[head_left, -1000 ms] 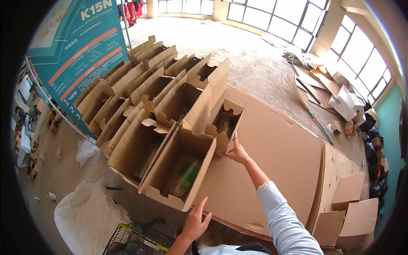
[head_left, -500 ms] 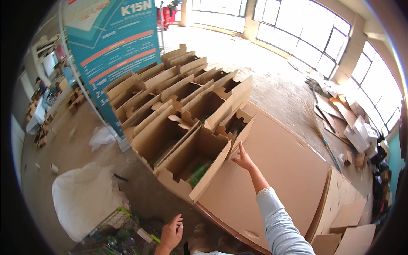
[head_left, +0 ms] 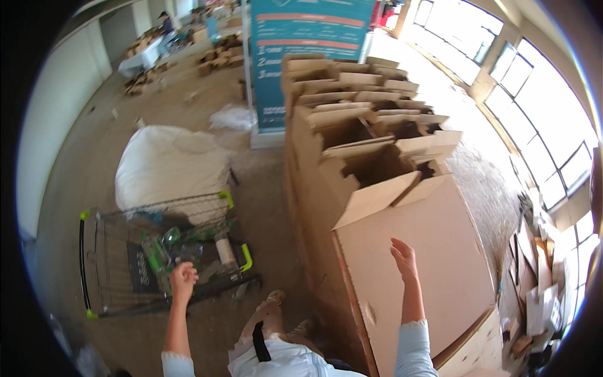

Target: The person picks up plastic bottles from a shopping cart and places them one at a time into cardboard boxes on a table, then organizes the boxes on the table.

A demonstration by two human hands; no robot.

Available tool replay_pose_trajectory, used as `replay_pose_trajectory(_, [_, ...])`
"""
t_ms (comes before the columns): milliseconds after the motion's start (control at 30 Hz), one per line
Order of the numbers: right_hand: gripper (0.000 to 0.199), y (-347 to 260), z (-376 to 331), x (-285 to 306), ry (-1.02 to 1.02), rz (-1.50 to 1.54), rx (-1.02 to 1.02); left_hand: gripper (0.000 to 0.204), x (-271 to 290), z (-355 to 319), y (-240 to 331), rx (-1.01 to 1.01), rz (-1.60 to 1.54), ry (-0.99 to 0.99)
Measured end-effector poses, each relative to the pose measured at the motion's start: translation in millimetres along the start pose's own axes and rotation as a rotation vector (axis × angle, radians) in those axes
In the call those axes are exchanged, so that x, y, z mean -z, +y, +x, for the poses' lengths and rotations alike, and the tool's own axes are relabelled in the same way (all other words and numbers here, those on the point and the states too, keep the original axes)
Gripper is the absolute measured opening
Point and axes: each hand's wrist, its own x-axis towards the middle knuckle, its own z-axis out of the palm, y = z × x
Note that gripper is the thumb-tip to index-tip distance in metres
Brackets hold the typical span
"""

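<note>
My left hand point(head_left: 183, 277) hangs over the near side of a wire shopping cart point(head_left: 107, 264) with lime-green corners, its fingers loosely curled and nothing seen in them. Inside the cart lie several green and clear plastic bottles point(head_left: 155, 252) and a pale cylinder point(head_left: 225, 250). My right hand point(head_left: 404, 257) is above the flat cardboard sheet point(head_left: 433, 232) on the stacked goods, empty, thumb and fingers apart. Beyond it stand rows of open cardboard boxes point(head_left: 370, 196); from this angle their contents are mostly hidden.
A bulging white sack point(head_left: 169, 164) stands behind the cart. A blue-green banner stand point(head_left: 308, 44) rises behind the boxes. Flattened cardboard point(head_left: 534, 251) leans at the right. Far left, a person point(head_left: 166, 24) sits beside a covered table point(head_left: 141, 58). Clear plastic wrap point(head_left: 232, 117) lies on the floor.
My view has swung left, bringing the cart into full sight. My right hand has drawn back from the boxes, and my left hand has moved over the cart's near side.
</note>
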Motion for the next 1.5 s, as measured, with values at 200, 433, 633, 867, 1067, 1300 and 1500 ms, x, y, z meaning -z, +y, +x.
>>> replay_pose_trajectory(200, [0.033, -49.1, -76.6, -19.5, -0.126, -0.026, -0.106, 0.011, 70.8, 67.4, -148.6, 0.405, 0.034, -0.19])
replay_pose_trajectory(433, [0.029, -75.9, -124.4, -85.9, -0.029, -0.079, -0.31, 0.029, 75.7, 133.7, -217.1, 0.745, 0.994, -0.329])
replay_pose_trajectory(633, [0.03, -79.3, -158.8, -134.1, -0.036, -0.04, -0.503, 0.075, 48.3, 147.6, -307.1, 0.468, 1.039, -0.606])
replay_pose_trajectory(867, [0.028, -82.1, -182.5, -139.1, 0.023, -0.192, -0.493, 0.099, 32.3, 176.4, -389.4, 0.559, 0.932, -0.482])
replay_pose_trajectory(1067, [0.028, -121.6, -262.4, -93.5, 0.373, -0.239, -0.468, 0.072, -56.6, 216.9, -275.3, 0.244, 0.718, -0.675])
replay_pose_trajectory(1300, [0.024, -155.6, -357.8, -21.1, 1.044, -0.478, -0.558, 0.067, -198.5, 169.2, -12.5, -0.381, 0.361, -0.999])
replay_pose_trajectory(1500, [0.031, -114.7, -531.2, 109.9, 1.471, -1.525, -0.738, 0.064, -258.1, 53.7, 69.5, -0.538, 0.282, -1.301])
